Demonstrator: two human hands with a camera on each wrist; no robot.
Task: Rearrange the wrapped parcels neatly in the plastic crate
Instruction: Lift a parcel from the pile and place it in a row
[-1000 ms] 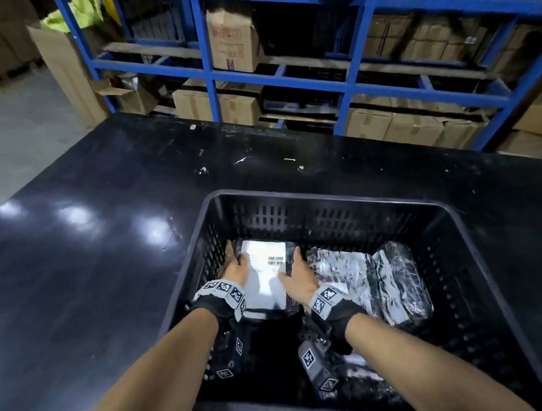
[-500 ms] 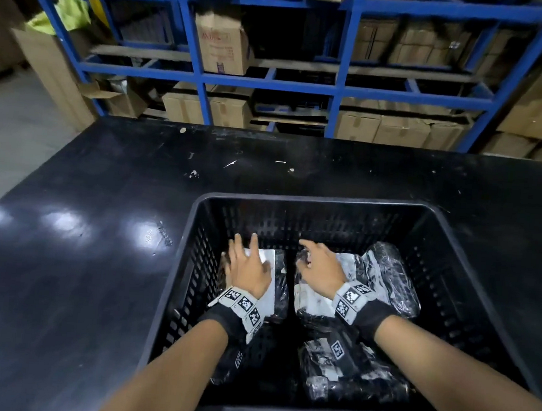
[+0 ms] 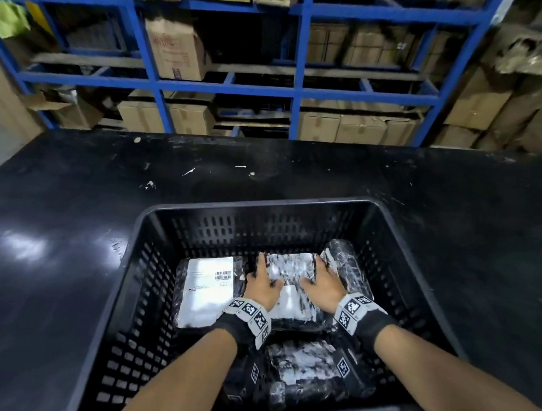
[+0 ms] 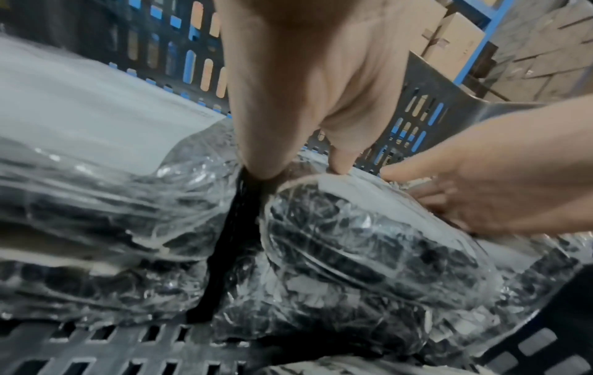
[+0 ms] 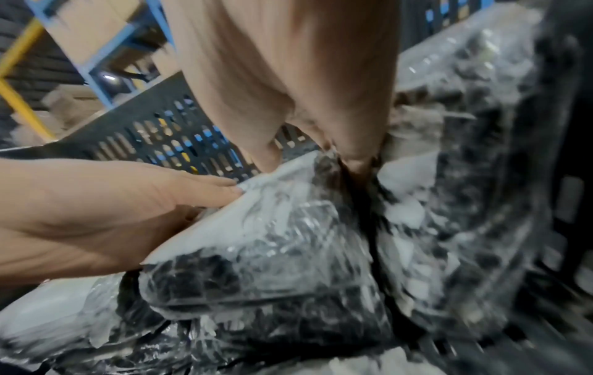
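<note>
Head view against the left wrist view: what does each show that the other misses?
Only the head view shows the barcode on the left parcel's label, the black table, the whole crate and the near parcel. Only the left wrist view shows the dark gap beside the middle parcel, with left fingers reaching into it. Both show the left hand and right hand holding that parcel's sides.

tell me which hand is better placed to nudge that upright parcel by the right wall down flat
Right. The right hand rests on the middle parcel directly beside the leaning parcel; the left hand sits on the middle parcel's far side, nearer the labelled parcel.
</note>
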